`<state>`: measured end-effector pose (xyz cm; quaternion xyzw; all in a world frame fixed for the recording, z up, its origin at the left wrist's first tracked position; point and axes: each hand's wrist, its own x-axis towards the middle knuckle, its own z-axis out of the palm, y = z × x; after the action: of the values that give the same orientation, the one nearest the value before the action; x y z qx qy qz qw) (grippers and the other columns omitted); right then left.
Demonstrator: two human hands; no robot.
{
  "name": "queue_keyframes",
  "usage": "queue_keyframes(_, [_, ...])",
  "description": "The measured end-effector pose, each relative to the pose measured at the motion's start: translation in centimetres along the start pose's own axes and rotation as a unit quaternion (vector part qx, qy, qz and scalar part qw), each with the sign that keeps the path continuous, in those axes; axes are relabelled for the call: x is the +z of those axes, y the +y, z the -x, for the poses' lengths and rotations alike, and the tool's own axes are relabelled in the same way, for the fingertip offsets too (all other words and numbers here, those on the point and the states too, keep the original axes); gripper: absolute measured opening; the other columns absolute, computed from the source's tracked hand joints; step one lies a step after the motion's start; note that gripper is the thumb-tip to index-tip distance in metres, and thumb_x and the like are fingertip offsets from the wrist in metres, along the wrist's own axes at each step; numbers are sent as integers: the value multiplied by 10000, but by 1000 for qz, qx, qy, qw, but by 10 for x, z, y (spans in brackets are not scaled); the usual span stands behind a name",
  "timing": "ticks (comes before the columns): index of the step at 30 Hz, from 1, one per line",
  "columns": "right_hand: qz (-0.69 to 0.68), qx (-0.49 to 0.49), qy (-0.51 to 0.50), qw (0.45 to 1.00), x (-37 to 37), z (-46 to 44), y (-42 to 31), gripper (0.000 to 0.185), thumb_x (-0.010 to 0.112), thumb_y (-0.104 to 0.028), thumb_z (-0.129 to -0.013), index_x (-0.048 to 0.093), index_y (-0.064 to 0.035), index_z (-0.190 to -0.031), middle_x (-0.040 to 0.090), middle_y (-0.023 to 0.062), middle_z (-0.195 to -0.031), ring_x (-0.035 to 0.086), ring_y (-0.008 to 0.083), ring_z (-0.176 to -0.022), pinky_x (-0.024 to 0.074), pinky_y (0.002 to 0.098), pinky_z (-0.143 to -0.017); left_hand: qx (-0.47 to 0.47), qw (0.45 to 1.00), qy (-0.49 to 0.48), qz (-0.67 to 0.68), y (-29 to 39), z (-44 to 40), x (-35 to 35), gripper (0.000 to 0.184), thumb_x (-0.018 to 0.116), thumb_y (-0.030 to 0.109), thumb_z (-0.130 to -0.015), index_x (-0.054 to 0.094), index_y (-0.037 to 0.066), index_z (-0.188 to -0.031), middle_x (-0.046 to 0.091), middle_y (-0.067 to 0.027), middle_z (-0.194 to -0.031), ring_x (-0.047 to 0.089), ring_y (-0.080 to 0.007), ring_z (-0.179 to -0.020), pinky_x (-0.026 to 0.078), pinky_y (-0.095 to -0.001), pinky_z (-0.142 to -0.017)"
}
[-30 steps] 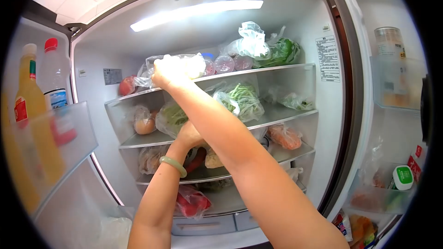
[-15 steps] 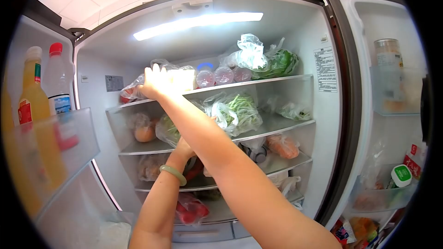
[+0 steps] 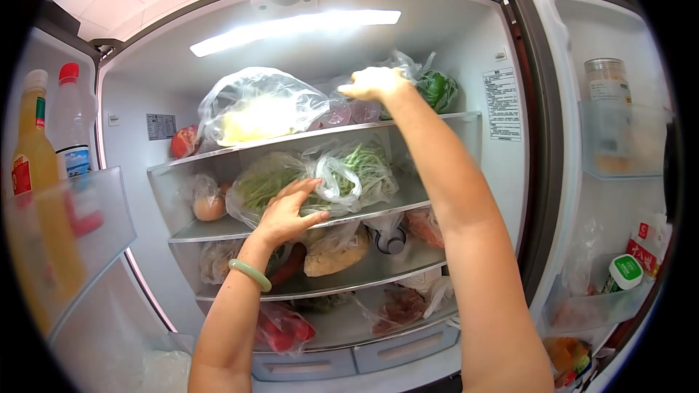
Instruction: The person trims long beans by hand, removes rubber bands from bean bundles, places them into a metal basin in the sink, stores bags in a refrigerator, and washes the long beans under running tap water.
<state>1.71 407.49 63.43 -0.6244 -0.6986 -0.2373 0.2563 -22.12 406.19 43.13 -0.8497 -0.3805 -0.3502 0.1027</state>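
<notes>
My left hand [image 3: 289, 212], with a pale green bangle on its wrist, has its fingers spread in front of a bag of green vegetables [image 3: 269, 180] on the second shelf. A second bag of green beans [image 3: 364, 171] lies just right of its fingertips. My right hand [image 3: 375, 85] reaches to the top shelf, its fingers at a clear plastic bag [image 3: 408, 65] beside leafy greens [image 3: 438, 90]; what it grips, if anything, is hidden. On the same shelf's left part sits a clear bag with yellowish contents [image 3: 262, 113].
Both fridge doors stand open, with bottles [image 3: 33, 145] on the left and a jar [image 3: 610, 94] on the right. Lower shelves hold a potato-coloured bagged item [image 3: 336, 251], a red bag [image 3: 284, 327] and bagged meat [image 3: 400, 309]. Drawers [image 3: 404, 349] are below.
My right hand has let go of the yellowish bag and moved right along the top shelf. That bag now stands puffed up. My left hand, formerly half hidden, shows with its fingers spread.
</notes>
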Motion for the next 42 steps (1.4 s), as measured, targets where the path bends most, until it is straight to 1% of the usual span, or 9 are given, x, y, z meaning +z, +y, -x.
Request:
queue_keyframes(10, [-48,-129,40,990,10,-1,82,602,577,-87,-743,492,-181,-1332,501,119,-1345,499,281,-1216,432,384,-994,3,1000,9,-6,7,1,2,706,645,469,-784,435,144,-1374,422,-166,-1406,349,-327,-1330,294,-396,-1088])
queue_keyframes(16, [-273,-9,248,929,24,-19,120,377,507,-33,-761,652,-49,-1109,675,145,-1045,641,252,-948,484,321,-842,0,1000,10,17,4,-1,1,711,648,463,-780,433,140,-1376,424,-171,-1403,349,-326,-1330,291,-394,-1089])
queue_keyframes(21, [-713,4,159,683,41,31,143,379,451,25,-789,605,53,-1134,640,120,-1012,616,196,-861,497,279,-753,-4,992,72,106,-3,-3,3,549,589,405,-851,522,97,-1301,458,-183,-1373,362,-335,-1324,282,-387,-1089])
queue_keyframes(28, [-779,28,293,554,63,188,88,362,462,-14,-835,594,38,-1167,615,131,-1109,579,195,-1000,458,282,-868,25,897,421,132,68,35,24,444,589,323,-887,561,18,-1209,550,-148,-1232,510,-286,-1142,369,-368,-981])
queue_keyframes(30, [-762,49,320,561,91,266,55,358,480,-49,-851,587,31,-1183,603,131,-1155,556,192,-1068,431,294,-929,-28,822,359,442,127,63,62,585,507,413,-934,392,54,-1381,488,-106,-1335,446,-230,-1223,321,-344,-1008])
queue_keyframes(32, [-574,55,397,714,135,349,23,529,360,76,-726,553,46,-1217,584,158,-1220,534,257,-1166,373,350,-1019,-124,617,207,749,172,101,96,696,538,444,-907,277,75,-1436,411,-149,-1405,382,-275,-1308,321,-364,-1039])
queue_keyframes(36, [-429,-18,232,873,200,502,-30,587,567,34,-675,535,-13,-1260,492,200,-1305,488,361,-1191,379,400,-1009,-64,444,65,891,178,168,115,727,568,433,-872,265,87,-1436,341,-159,-1444,387,-292,-1300,395,-432,-1022])
queue_keyframes(39, [-505,15,35,862,215,573,-55,659,660,-101,-744,431,-38,-1359,351,198,-1415,372,366,-1282,326,409,-1050,-193,435,137,869,179,213,143,624,615,264,-840,369,51,-1373,462,-164,-1336,505,-273,-1178,458,-410,-948])
queue_keyframes(42, [-535,47,-80,839,204,628,-62,601,647,-147,-799,444,-77,-1361,334,180,-1445,337,327,-1330,300,399,-1075,-257,542,87,795,179,242,162,517,627,102,-791,468,10,-1273,579,-135,-1168,596,-245,-1010,498,-373,-863])
